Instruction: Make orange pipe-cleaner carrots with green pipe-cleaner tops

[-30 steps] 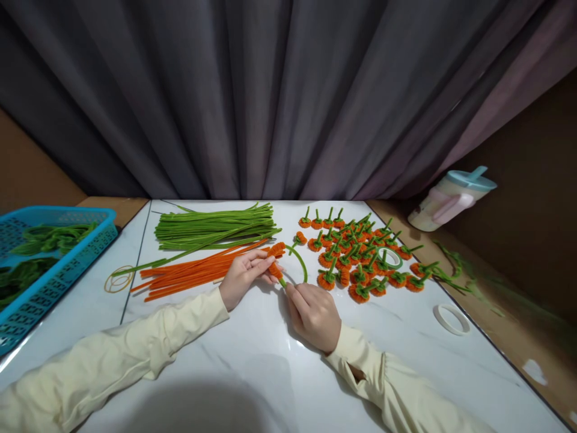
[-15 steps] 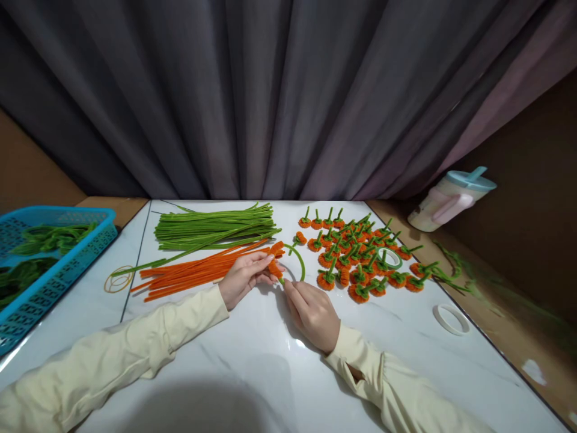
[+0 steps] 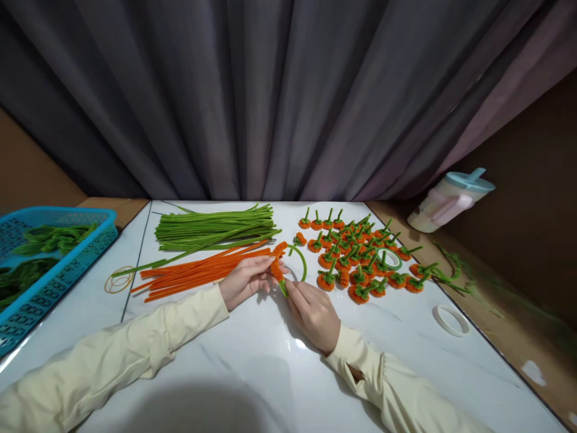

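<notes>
Between thumb and fingers, my left hand (image 3: 247, 278) pinches a coiled orange pipe cleaner (image 3: 277, 267) at the middle of the table. A green pipe cleaner (image 3: 301, 260) runs out of its lower end and curves up in an arc. My right hand (image 3: 312, 313) is closed on that green pipe cleaner close to the orange coil. Behind my left hand lie a bundle of orange pipe cleaners (image 3: 189, 272) and a thicker bundle of green pipe cleaners (image 3: 211, 227). To the right stand many small orange pumpkins with green stems (image 3: 327, 279).
A blue basket (image 3: 106, 231) with green leaf shapes stands at the left. Rubber bands (image 3: 118, 281) lie near it. One tape roll (image 3: 388, 258) sits among the pumpkins, another white ring (image 3: 451, 320) at the right. A lidded cup (image 3: 451, 201) stands at the back right.
The orange coil now shows more fully between my hands, tilted a little differently, and the green arc has shifted slightly right. Both hands stay almost in place.
</notes>
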A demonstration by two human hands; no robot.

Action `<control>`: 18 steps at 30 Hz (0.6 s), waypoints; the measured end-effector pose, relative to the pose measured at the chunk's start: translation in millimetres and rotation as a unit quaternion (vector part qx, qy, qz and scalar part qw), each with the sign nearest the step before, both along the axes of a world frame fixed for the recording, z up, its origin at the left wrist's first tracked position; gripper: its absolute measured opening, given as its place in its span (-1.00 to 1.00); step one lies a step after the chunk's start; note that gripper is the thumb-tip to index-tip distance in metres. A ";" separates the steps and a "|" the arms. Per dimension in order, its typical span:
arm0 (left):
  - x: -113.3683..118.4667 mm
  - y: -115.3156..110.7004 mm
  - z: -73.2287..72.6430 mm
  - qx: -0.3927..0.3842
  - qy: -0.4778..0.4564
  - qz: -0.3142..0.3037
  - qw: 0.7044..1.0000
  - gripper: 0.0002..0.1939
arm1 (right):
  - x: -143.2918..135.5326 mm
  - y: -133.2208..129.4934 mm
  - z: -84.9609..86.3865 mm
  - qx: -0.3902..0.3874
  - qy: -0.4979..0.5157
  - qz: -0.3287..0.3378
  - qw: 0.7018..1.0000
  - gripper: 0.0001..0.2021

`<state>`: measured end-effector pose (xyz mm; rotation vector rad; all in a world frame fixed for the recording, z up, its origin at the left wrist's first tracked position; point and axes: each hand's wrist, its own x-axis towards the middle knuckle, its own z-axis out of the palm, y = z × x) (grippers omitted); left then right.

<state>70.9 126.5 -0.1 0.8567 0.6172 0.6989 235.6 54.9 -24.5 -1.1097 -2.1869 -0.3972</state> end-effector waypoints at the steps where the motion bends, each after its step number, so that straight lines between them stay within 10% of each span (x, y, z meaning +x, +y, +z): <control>1: -0.3 0.2 -0.3 -0.004 0.002 -0.002 1.000 -0.78 | -0.1 -0.2 0.4 -0.002 -0.001 0.002 1.000 -0.79; 18: 1.1 0.6 -4.4 0.066 0.024 0.043 0.997 -0.77 | 0.4 1.5 1.6 -0.046 0.041 -0.013 0.998 -0.81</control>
